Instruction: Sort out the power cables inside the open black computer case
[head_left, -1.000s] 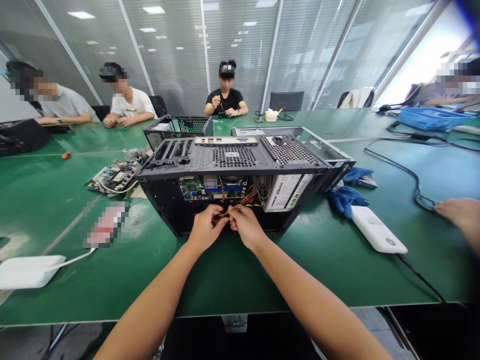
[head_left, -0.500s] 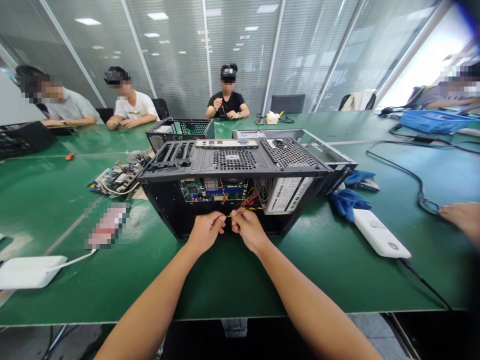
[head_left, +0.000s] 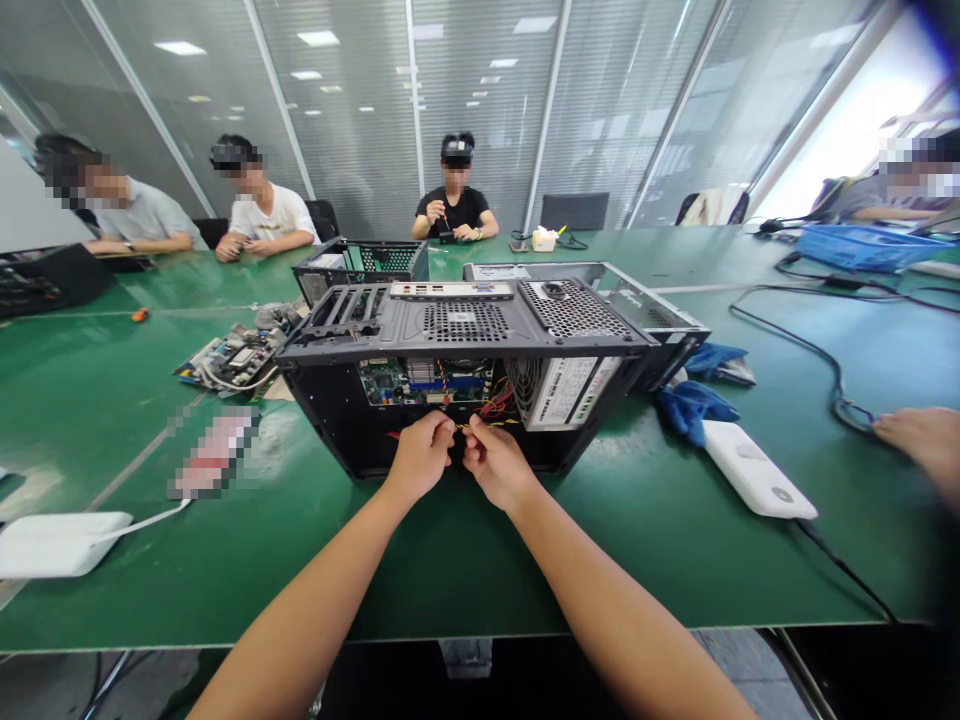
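A black computer case [head_left: 465,345] lies in front of me with its open side facing me. Inside show a green motherboard [head_left: 386,382], red wires [head_left: 496,400] and a power supply [head_left: 574,392] with a white label. At the opening's lower edge, my left hand [head_left: 421,455] pinches a thin yellow and black cable [head_left: 506,422]. Close beside it on the right, my right hand [head_left: 495,462] has its thumb and fingers closed on the same cable. The fingertips nearly meet.
Behind stand a second case [head_left: 652,320] and an open frame [head_left: 382,258]. Circuit boards [head_left: 236,355] and a phone [head_left: 217,450] lie left. Blue gloves [head_left: 694,405], a white power bank [head_left: 757,468] and another person's hand [head_left: 919,440] are right. Several people sit around the table [head_left: 750,560].
My left hand has shifted slightly right and turned a little, and the cable between my hands has changed its bend. The view has moved slightly.
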